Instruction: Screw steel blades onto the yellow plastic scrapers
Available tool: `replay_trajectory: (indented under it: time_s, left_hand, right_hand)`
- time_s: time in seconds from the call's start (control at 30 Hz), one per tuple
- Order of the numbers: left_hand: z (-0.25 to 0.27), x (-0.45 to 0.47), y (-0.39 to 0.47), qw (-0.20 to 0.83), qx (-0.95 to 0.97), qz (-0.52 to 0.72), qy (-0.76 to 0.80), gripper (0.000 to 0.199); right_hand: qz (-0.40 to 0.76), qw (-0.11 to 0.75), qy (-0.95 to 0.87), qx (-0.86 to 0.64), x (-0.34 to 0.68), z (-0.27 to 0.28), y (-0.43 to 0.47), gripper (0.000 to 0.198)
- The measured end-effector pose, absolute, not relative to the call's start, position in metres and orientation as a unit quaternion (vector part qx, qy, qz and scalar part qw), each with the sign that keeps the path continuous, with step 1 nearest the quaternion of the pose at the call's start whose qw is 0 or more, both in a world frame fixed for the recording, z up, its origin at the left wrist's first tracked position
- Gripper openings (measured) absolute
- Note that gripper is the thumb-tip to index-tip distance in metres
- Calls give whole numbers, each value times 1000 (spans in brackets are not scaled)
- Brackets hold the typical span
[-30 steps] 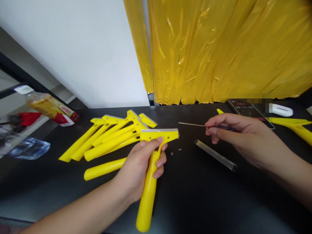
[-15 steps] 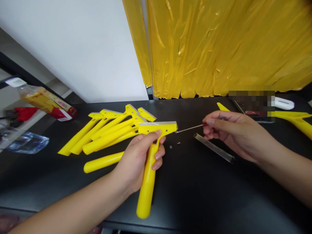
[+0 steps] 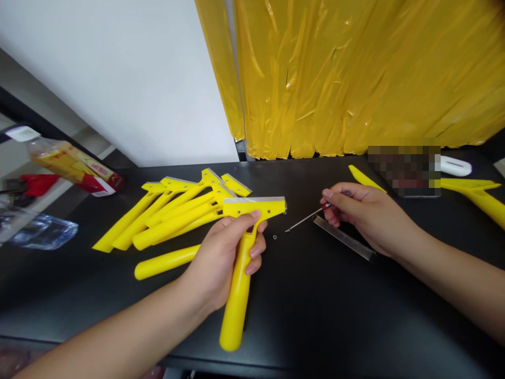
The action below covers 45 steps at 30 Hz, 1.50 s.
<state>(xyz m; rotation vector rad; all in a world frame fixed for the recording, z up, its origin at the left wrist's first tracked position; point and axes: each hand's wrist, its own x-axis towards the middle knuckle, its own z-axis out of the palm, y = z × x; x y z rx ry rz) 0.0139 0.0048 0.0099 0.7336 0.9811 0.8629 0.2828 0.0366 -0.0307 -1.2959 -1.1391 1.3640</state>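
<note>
My left hand is wrapped round the neck of a yellow scraper, which points its metal-edged head away from me. Two small holes show in that head. In my right hand is a thin screwdriver, gripped between thumb and fingers. Its tip is low over the black table, at a tiny screw; whether they touch I cannot tell. A small nut lies just left of the tip. Beneath the right hand rests a narrow clear strip.
Several yellow scrapers lie piled on the black table at left, with a loose yellow handle in front. More yellow parts lie at right, by a white object. A drink bottle is at far left.
The screwdriver tip has moved down from beside the scraper's head to the screw on the table. My right hand has shifted slightly left. The left hand keeps its hold.
</note>
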Motion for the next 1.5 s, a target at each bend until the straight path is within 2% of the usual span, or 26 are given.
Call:
replay_trajectory:
  time_s: [0.93, 1.1, 1.3, 1.5]
  left_hand:
    - [9, 15, 6, 734, 320, 394, 451, 26]
    - [7, 16, 5, 736, 318, 392, 451, 28]
    - [5, 14, 2, 746, 328, 376, 441, 29]
    - [0, 16, -4, 773, 326, 341, 424, 32]
  right_hand:
    - [548, 440, -475, -531, 285, -30, 35, 46]
    - [489, 458, -527, -523, 290, -18, 26, 40]
    - [437, 512, -565, -477, 291, 4, 5, 23]
    - [402, 532, -559, -492, 281, 12, -12, 24]
